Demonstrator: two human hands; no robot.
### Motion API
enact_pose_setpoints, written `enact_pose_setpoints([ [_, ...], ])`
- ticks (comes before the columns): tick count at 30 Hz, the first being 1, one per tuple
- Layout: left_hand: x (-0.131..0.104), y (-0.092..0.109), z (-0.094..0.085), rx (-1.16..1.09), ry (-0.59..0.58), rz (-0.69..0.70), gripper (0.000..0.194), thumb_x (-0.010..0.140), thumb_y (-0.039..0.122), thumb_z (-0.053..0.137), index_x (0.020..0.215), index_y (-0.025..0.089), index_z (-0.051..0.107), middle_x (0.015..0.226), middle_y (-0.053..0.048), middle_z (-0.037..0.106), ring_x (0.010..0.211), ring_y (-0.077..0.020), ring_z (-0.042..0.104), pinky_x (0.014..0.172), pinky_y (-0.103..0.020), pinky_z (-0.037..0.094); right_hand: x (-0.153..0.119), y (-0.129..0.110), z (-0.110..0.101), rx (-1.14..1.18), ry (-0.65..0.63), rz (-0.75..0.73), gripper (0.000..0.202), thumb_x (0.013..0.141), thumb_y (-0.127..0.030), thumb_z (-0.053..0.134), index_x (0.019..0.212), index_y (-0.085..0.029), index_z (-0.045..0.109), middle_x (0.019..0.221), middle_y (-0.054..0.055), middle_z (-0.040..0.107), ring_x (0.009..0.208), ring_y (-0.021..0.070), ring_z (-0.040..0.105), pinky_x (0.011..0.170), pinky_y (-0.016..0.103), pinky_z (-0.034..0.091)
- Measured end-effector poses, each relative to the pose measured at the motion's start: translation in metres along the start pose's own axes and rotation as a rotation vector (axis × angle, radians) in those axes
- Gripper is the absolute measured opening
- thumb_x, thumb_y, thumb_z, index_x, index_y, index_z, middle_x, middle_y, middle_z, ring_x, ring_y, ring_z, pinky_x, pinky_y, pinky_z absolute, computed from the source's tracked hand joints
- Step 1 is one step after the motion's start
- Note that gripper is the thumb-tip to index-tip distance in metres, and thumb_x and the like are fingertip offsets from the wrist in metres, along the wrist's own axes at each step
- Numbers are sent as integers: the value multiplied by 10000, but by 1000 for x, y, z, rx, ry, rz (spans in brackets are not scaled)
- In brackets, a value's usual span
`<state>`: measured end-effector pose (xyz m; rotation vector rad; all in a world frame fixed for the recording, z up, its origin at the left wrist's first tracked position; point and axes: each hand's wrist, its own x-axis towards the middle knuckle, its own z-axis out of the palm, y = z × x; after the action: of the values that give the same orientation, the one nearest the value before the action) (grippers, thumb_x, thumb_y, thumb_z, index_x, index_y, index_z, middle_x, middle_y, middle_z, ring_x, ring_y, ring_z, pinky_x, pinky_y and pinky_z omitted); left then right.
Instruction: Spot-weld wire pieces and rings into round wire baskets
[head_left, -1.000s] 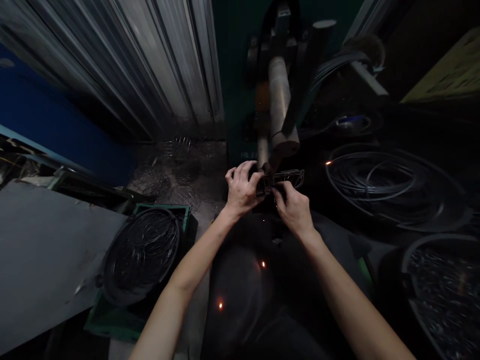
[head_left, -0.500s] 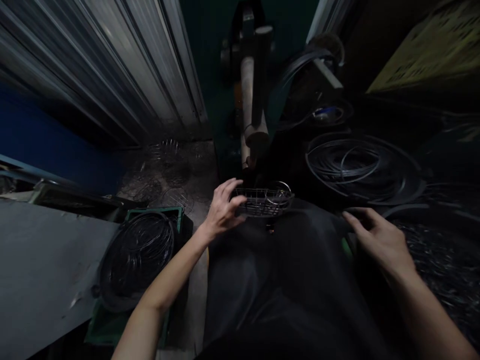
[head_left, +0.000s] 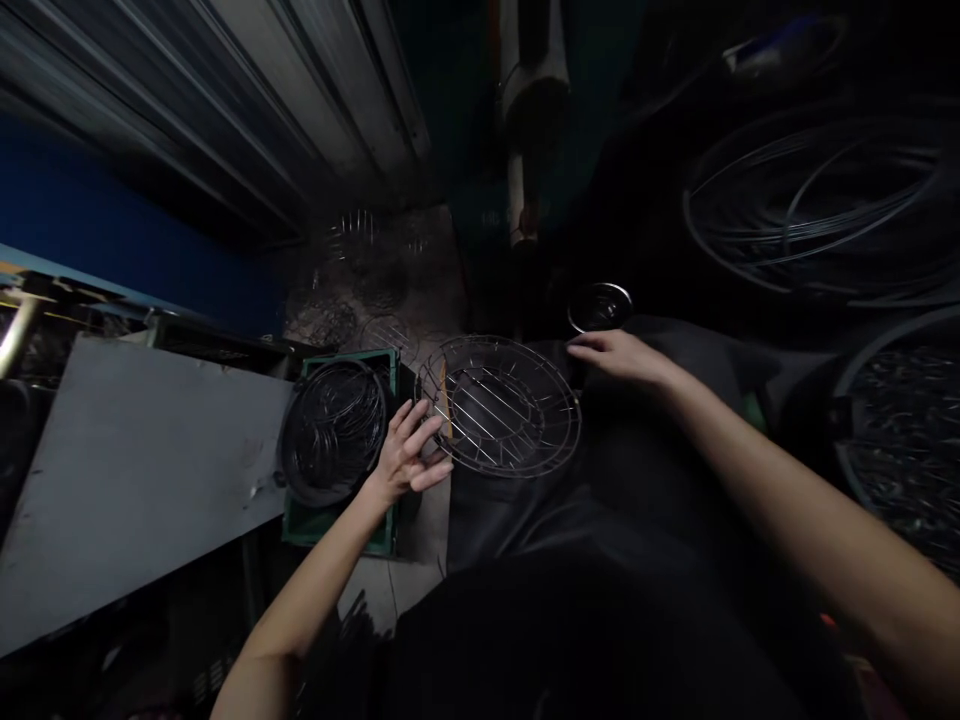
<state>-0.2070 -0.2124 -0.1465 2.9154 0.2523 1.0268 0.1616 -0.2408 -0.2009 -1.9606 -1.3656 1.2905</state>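
A round wire basket (head_left: 517,462) with straight rods across its base leans over the dark cloth on my lap, its hollow side facing me. My left hand (head_left: 412,455) grips its left rim, thumb below and fingers splayed along the edge. My right hand (head_left: 619,355) reaches in from the right with fingers stretched out. Its fingertips are just above the basket's right rim, apart from it, and nothing shows in them. A shiny round metal ring (head_left: 601,307) lies just beyond those fingers; whether they touch it I cannot tell.
At left, a round black tub (head_left: 286,440) of wire rings rests on a green crate (head_left: 396,375), beside a grey panel (head_left: 165,470). On the right are coiled wire (head_left: 825,240) and a tub (head_left: 844,430) of small metal pieces. Wire baskets (head_left: 322,320) lie on the floor behind.
The basket has tipped so its hollow side shows, and lies lower against the surroundings. My left hand has come down and left with it. My right hand has moved left toward the ring.
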Motion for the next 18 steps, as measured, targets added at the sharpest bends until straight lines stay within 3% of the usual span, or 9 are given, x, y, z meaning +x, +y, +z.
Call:
enact_pose_setpoints([
  [4, 0, 0, -4, 6, 2, 16, 559, 817, 217, 611, 1279, 375, 340, 1446, -28, 364, 1360, -248, 353, 1049, -465, 422, 21, -9, 21, 207, -224, 47, 301, 790, -413, 570, 904, -160, 688, 892, 38, 695, 854, 187, 624, 839, 305, 478],
  [7, 9, -4, -8, 17, 42, 37, 653, 817, 207, 613, 1323, 426, 263, 1488, 0, 290, 1378, -240, 321, 1068, -471, 407, 12, -18, 10, 290, -192, 82, 307, 746, -418, 620, 891, -155, 683, 854, 31, 690, 798, 163, 617, 787, 274, 483],
  [9, 15, -8, -10, 29, 119, -34, 779, 787, 214, 659, 1359, 453, 188, 1507, 4, 229, 1386, -241, 299, 1082, -484, 386, -3, -26, -6, 278, -150, 97, 334, 721, -438, 644, 899, -158, 685, 855, 30, 686, 776, 146, 607, 742, 244, 476],
  [12, 17, -16, -9, -47, 138, -376, 838, 743, 280, 715, 1401, 361, 203, 1469, -76, 276, 1352, -270, 340, 1088, -493, 352, -28, -37, -25, 269, -42, 186, 368, 695, -454, 652, 921, -166, 689, 819, 38, 678, 681, 121, 582, 624, 215, 453],
  [15, 0, -23, 0, -380, 70, -901, 716, 771, 326, 666, 1376, 226, 296, 1260, -125, 526, 1199, -244, 506, 1043, -447, 376, -43, -40, -25, 218, 97, 299, 430, 659, -477, 656, 969, -182, 685, 699, 36, 654, 573, 133, 549, 515, 232, 411],
  [18, -27, -23, 12, -752, 254, -1392, 643, 765, 370, 645, 1307, 173, 360, 1059, -106, 644, 1010, -204, 611, 967, -397, 405, -47, -36, -11, 33, 180, 321, 448, 643, -486, 639, 982, -197, 690, 720, 46, 673, 650, 198, 598, 557, 282, 434],
])
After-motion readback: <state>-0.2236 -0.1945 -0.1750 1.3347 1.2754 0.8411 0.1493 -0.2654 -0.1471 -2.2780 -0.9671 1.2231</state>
